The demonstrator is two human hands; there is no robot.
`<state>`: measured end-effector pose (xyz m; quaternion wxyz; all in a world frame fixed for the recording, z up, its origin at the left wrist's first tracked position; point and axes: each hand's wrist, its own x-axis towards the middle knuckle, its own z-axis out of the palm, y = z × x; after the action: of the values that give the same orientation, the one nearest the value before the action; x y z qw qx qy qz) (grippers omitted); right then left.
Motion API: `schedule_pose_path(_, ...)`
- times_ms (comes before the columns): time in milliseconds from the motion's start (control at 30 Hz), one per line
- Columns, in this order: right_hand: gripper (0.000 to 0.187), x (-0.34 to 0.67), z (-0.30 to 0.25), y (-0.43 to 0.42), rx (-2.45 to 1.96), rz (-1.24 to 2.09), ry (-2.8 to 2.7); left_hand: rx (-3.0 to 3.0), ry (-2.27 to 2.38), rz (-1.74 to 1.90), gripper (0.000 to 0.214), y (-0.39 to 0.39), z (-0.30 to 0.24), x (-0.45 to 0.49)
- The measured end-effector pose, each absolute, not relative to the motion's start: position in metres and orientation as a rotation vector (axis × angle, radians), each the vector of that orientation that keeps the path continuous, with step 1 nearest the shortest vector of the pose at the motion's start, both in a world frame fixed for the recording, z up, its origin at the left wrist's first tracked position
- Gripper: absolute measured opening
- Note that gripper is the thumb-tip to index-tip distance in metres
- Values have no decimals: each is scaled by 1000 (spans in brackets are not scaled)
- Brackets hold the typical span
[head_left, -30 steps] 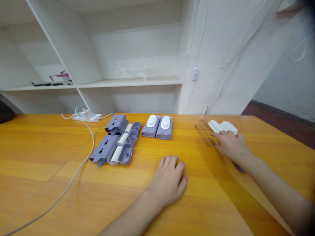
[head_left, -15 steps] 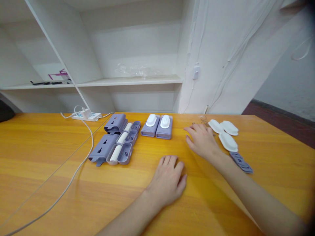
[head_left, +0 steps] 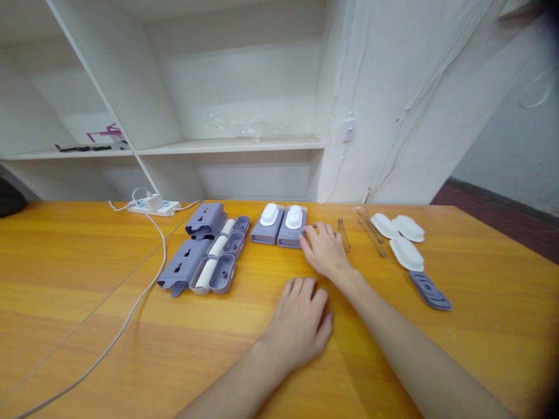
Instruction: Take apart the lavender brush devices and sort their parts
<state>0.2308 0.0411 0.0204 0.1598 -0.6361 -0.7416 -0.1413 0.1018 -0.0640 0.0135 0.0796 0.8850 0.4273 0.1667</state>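
Note:
My left hand [head_left: 299, 320] rests palm down on the wooden table, fingers loosely bent and apart, holding nothing. Farther out, my right hand [head_left: 325, 250] is open, its fingertips at the right edge of a purple box with a white oval cap [head_left: 293, 227]. I cannot tell whether they touch it. A matching purple box [head_left: 265, 230] stands close on its left. Just right of my right hand lies a thin coil spring [head_left: 344, 235], and beyond it are more coil springs [head_left: 371, 231]. White oval covers [head_left: 406, 253] lie farther right, beside flat purple slotted plates [head_left: 430, 291].
At left lie purple housings [head_left: 186, 262] and small purple cups [head_left: 222, 273] with white cylinders [head_left: 206, 272]. A white power strip [head_left: 155, 205] sits behind them, and a grey cable [head_left: 162, 256] runs across the table's left side. White shelving [head_left: 236, 144] backs the table.
My right hand has moved left, from near the springs to the right-hand purple box, uncovering the springs. My left hand has stayed in place.

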Motion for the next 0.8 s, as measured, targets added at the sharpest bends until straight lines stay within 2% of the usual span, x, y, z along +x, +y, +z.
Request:
schedule_pose_path(200,31,268,12,56,-2216,-512,-1898,2661,1272,494,20,-64,12,101)
schedule_pose_path(533,33,312,4,49,-2318,-662,-1739,2662,1267,490,20,-66,14,101)
schedule_pose_path(667,34,307,9,47,-2220,-686,-1768,2663,1275,501,20,-65,13,101)
schedule_pose_path(800,34,279,19,48,-1795,-505,-2102,2661,1276,504,20,-64,13,102)
